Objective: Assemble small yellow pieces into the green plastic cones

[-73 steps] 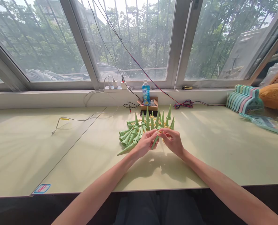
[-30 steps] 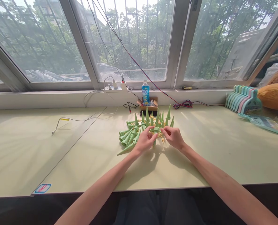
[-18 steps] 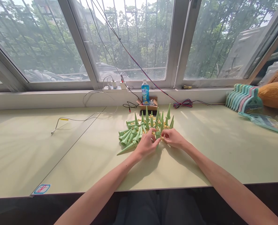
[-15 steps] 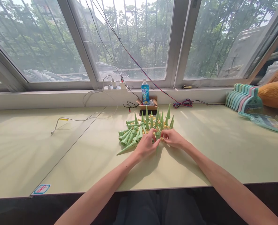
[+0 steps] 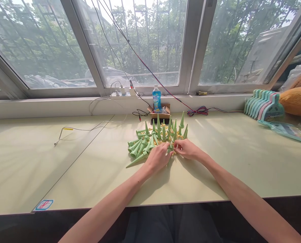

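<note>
My left hand [image 5: 158,156] is closed around a green plastic watering spike [image 5: 170,148], collar end up, its point angled down toward the table. Close on the right, my right hand [image 5: 186,149] has its thumb and fingers pinched on a small yellow plastic valve piece [image 5: 174,154], partly hidden by the fingertips. Beyond both hands is a cluster of green spikes [image 5: 158,125], several standing point up with yellow pieces around their bases. More loose spikes [image 5: 140,147] lie in a heap left of my left hand.
Behind the spikes, a blue-labelled bottle [image 5: 156,98] stands in a small cardboard box [image 5: 167,110], with a dark phone-like slab [image 5: 154,121] before it. A cable coil [image 5: 198,111] lies near the sill. Pastel scoop-shaped plastic items [image 5: 265,105] stand at the right. A white cable [image 5: 85,129] crosses the left table.
The spike in my left hand has tilted and is more covered by the fingers. My left hand has dipped slightly; the right hand stays nearly in place.
</note>
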